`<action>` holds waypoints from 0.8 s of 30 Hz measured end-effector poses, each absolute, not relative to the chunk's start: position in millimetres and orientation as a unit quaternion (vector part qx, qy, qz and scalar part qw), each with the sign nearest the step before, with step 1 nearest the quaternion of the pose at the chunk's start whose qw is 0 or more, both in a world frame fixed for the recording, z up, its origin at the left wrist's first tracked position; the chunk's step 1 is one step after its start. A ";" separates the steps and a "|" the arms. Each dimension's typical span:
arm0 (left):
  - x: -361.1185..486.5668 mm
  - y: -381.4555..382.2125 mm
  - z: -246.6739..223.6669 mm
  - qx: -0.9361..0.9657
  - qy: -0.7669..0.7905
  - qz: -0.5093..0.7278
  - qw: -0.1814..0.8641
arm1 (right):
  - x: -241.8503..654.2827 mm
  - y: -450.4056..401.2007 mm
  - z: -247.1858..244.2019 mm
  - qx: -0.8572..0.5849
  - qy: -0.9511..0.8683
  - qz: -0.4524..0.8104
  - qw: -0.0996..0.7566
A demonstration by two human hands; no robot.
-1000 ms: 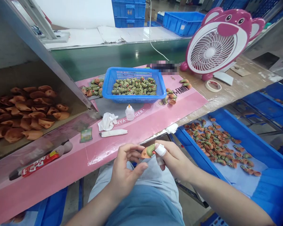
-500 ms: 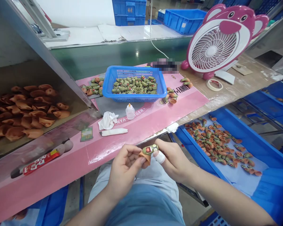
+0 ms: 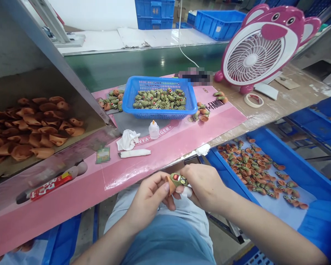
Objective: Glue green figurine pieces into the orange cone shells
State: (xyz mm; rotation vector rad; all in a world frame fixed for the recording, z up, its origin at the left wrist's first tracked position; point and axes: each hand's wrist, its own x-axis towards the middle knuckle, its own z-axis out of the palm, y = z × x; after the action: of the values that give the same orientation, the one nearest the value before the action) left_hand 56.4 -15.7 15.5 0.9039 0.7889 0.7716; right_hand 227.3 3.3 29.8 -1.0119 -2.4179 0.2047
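Two bare hands work close together above the person's lap: the left hand (image 3: pixel 147 200) and the right hand (image 3: pixel 205 186) both pinch a small olive-green and orange moulded figure (image 3: pixel 177 182). The step looks like fitting or inspecting it; the next move seems to call for a steady grip.
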 end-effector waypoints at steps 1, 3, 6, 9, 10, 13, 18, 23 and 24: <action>57.0 -15.3 17.2 0.418 0.360 0.359 0.753 | 227.8 4.1 31.9 -0.370 -0.891 0.081 0.248; 58.3 -14.0 20.3 0.426 0.362 0.370 0.742 | 229.9 6.6 36.3 -0.369 -0.895 0.114 0.222; 59.2 -12.4 22.8 0.441 0.375 0.367 0.728 | 233.6 9.6 40.5 -0.370 -0.898 0.168 0.168; 59.5 -13.2 21.6 0.454 0.384 0.367 0.716 | 233.4 8.2 39.4 -0.386 -0.897 0.128 0.175; 60.1 -14.1 20.7 0.457 0.387 0.366 0.712 | 232.0 6.8 38.3 -0.394 -0.894 0.101 0.189; 63.9 -16.9 17.7 0.459 0.397 0.369 0.704 | 226.1 2.0 35.9 -0.400 -0.886 0.055 0.229; 69.6 -18.5 14.3 0.439 0.377 0.386 0.719 | 221.6 -0.1 40.4 -0.388 -0.880 0.155 0.227; 68.5 -19.7 14.2 0.402 0.389 0.361 0.746 | 221.4 -3.0 44.8 -0.403 -0.887 0.151 0.166; 68.3 -20.2 15.0 0.400 0.397 0.353 0.747 | 220.7 -4.6 45.1 -0.407 -0.889 0.135 0.160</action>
State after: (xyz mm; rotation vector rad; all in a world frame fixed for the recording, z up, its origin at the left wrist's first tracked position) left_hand 68.3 -20.2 15.0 0.8752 0.8678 0.7721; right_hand 220.7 -4.6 45.1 -1.1621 -2.5394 0.3870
